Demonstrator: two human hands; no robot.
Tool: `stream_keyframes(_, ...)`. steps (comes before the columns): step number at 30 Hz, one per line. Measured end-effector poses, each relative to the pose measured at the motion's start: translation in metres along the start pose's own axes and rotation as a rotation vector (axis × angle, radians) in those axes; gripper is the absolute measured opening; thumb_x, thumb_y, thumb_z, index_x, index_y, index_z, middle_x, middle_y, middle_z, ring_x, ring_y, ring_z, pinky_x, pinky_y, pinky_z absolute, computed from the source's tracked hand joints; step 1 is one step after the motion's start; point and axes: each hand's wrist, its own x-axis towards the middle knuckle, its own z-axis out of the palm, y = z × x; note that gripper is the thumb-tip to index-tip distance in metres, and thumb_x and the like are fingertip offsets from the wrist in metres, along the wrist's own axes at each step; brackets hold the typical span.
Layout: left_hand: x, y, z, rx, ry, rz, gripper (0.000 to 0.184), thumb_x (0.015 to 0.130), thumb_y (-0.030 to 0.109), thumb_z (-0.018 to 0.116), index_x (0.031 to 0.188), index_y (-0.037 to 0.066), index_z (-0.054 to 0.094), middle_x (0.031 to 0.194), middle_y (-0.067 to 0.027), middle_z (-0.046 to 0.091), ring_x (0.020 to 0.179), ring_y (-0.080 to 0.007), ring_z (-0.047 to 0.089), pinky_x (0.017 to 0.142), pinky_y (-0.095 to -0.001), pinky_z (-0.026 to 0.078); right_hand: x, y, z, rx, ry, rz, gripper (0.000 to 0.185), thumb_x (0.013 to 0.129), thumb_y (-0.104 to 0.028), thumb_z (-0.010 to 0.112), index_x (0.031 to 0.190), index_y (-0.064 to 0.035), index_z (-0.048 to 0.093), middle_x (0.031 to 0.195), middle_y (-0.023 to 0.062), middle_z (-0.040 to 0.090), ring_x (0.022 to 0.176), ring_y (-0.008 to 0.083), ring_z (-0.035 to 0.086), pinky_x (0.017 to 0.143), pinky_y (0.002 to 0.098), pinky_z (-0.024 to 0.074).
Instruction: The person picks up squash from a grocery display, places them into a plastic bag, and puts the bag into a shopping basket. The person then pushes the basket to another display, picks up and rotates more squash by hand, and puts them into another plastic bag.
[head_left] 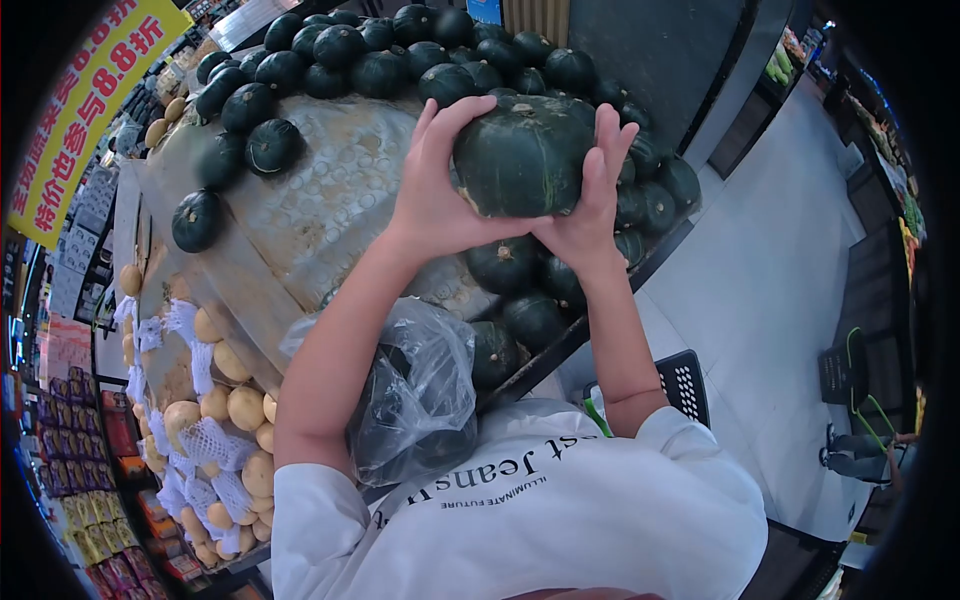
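Note:
A large dark green kabocha squash (pixel 522 155) is held up between my two hands, above the display. My left hand (pixel 440 190) grips its left side, thumb reaching along the underside. On the opposite side my right hand (pixel 590 200) presses the squash with the palm and raised fingers. Both thumbs meet beneath it. Close to my body, a clear plastic bag (pixel 425 380) with dark green contents rests at the display's near edge. Several more kabocha squashes (pixel 505 262) lie below and behind the held one.
Heaped squashes (pixel 380 72) line the back of the stand, around a bubble-wrap sheet (pixel 340 170). Pale round produce in foam nets (pixel 215 440) fills the left side. A dark basket (pixel 683 388) is beside my right arm. Another person's legs (pixel 860 455) show in the right aisle.

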Motion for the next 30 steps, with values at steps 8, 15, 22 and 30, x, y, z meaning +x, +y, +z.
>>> stream_keyframes(8,0.003,-0.015,0.004,0.209,0.378,0.316,0.090,0.054,0.036,0.087,0.126,0.014,0.038,0.122,-0.0146,0.054,0.114,-0.0325,0.053,0.107,-0.0564,0.020,0.027,-0.045,-0.014,1.128,0.146,0.857,0.091,0.075,-0.007,0.061,0.149,-0.0100,0.008,0.149,0.0184,0.024,0.134,0.0303,0.033,0.109,0.0427,0.0292)
stream_keyframes(15,0.002,-0.011,0.006,0.259,0.270,0.281,0.087,0.054,0.029,0.085,0.126,0.015,0.038,0.125,-0.0165,0.052,0.117,-0.0338,0.051,0.106,-0.0578,0.022,0.041,-0.055,-0.013,1.334,0.071,1.187,0.068,0.088,-0.025,0.059,0.143,-0.0073,0.024,0.135,0.0102,0.040,0.123,0.0214,0.046,0.099,0.0366,0.0431)
stream_keyframes(22,0.000,0.004,-0.001,-0.053,0.075,-0.047,0.085,0.067,0.025,0.076,0.138,0.006,0.032,0.132,-0.0190,0.045,0.125,-0.0360,0.043,0.107,-0.0537,0.023,0.024,-0.051,-0.004,1.477,0.213,1.581,0.051,0.088,-0.035,0.054,0.131,-0.0081,0.044,0.126,0.0112,0.053,0.114,0.0259,0.054,0.093,0.0412,0.0464)
stream_keyframes(30,-0.005,0.013,0.001,0.219,0.169,-0.428,0.052,0.088,0.038,0.053,0.124,0.000,0.049,0.123,-0.0190,0.053,0.118,-0.0371,0.046,0.104,-0.0569,0.025,-0.036,-0.082,0.006,1.605,0.175,2.083,0.055,0.086,-0.043,0.050,0.131,-0.0123,0.044,0.128,0.0103,0.051,0.114,0.0343,0.051,0.096,0.0507,0.0415)
